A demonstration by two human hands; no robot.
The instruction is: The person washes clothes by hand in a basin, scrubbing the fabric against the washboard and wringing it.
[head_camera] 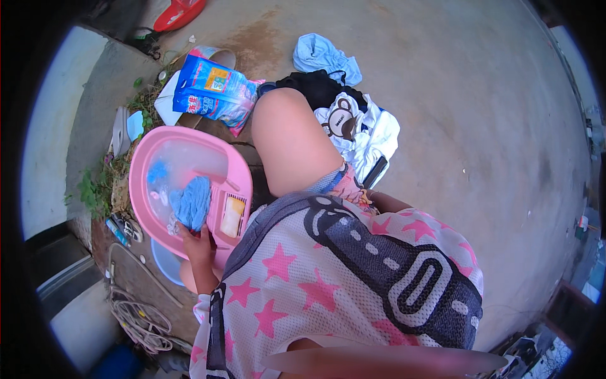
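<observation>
My left hand [195, 244] reaches into a pink plastic washbasin [137, 189], its fingertips at the lower edge of a bunched wet blue cloth [191, 203]. Whether the fingers grip it does not show. Cloudy, sudsy water fills the basin around the cloth, with another blue piece [157, 171] and small white pieces in it. A yellow and white soap bar [233, 217] lies on the slotted tray at the basin's side. My right forearm [390, 202] shows beside the patterned shorts, but the right hand is out of view.
A blue bag of detergent [215, 92] stands beyond the basin. White [378, 130], black [307, 87] and light blue [322, 57] clothes lie on the concrete past my bent knee. A coiled hose [137, 317], shoes [132, 230] and a blue tub [165, 265] are near the basin.
</observation>
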